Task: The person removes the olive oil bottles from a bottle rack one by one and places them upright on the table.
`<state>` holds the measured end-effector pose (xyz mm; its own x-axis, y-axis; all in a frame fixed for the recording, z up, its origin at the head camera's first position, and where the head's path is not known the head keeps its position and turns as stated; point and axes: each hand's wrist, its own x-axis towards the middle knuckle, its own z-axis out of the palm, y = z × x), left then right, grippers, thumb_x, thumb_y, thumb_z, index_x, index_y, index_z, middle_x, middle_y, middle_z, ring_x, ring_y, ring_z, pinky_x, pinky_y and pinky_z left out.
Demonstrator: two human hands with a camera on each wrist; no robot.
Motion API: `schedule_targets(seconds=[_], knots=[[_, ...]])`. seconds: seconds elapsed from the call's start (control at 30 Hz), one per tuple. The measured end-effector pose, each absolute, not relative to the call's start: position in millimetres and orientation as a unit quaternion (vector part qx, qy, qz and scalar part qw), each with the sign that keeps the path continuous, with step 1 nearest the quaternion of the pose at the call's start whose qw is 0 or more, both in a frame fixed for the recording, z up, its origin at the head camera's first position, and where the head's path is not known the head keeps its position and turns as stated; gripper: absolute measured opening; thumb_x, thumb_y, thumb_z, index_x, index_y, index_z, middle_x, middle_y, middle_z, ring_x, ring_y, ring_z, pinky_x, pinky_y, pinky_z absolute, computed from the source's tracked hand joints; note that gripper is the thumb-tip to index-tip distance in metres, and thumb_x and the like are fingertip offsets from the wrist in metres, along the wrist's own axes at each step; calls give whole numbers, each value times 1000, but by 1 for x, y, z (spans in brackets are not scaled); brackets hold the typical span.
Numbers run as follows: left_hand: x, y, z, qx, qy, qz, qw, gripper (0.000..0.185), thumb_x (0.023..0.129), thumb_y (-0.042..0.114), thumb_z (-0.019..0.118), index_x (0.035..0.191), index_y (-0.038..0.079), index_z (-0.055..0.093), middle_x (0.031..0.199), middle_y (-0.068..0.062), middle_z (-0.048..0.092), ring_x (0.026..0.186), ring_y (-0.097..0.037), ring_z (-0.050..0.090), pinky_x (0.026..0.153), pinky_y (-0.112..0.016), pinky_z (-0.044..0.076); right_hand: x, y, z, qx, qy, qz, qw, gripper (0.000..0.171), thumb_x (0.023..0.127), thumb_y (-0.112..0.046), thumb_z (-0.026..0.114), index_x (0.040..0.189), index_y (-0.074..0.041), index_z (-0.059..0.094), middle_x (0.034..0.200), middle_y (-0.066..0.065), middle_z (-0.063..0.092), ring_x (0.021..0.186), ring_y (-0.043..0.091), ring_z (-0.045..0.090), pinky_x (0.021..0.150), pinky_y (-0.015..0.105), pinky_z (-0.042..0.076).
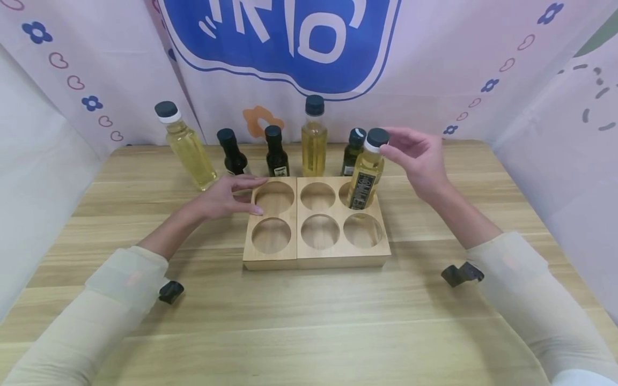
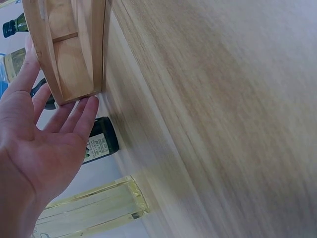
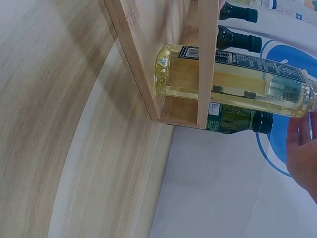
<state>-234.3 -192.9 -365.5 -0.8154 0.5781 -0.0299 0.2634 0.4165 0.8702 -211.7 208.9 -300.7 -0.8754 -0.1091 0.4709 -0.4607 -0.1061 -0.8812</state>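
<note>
A wooden bottle rack (image 1: 341,259) with round holes stands mid-table. At its left end is my left hand (image 1: 227,197), thumb on the top board and fingers against the side; the left wrist view shows that hand (image 2: 47,148) holding the rack's end (image 2: 79,69). A clear bottle of yellow oil (image 1: 365,185), dark-labelled and dark-capped, stands slightly tilted in the back right hole. My right hand (image 1: 417,158) pinches it at the cap and neck. In the right wrist view the oil bottle (image 3: 247,74) passes through the top board, its base low inside the rack.
Behind the rack stand small dark bottles (image 1: 235,158), (image 1: 277,155), (image 1: 354,150) and a tall yellow oil bottle (image 1: 314,142). Another oil bottle (image 1: 190,153) stands at the back left. A printed cloth (image 1: 232,102) hangs behind the wooden table (image 1: 289,321).
</note>
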Motion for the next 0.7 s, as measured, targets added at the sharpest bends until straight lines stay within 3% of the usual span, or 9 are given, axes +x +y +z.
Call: schedule_targets(seconds=[0.43,0.6,0.7], knots=[[-235,-192,-364,257,825,475,166,71,86,-4,82,149,-6,48,157,-28,41,148,-41,37,112,-47,47,-214,202,-301,244,-611,746,99,48,82,28,63,114,-5,76,103,10,79,91,18,77,89,30,63],[-235,-192,-365,248,824,479,172,71,87,-2,82,149,-6,48,158,-28,39,149,-41,34,113,-48,46,-215,202,-301,253,-604,750,93,47,81,28,64,121,6,71,107,13,78,96,23,77,90,33,63],[-235,-193,-365,247,825,479,172,71,87,-2,82,149,-6,48,159,-28,39,150,-41,33,113,-49,46,-215,201,-300,254,-605,750,90,47,80,28,64,120,4,72,107,13,78,97,23,77,90,33,63]])
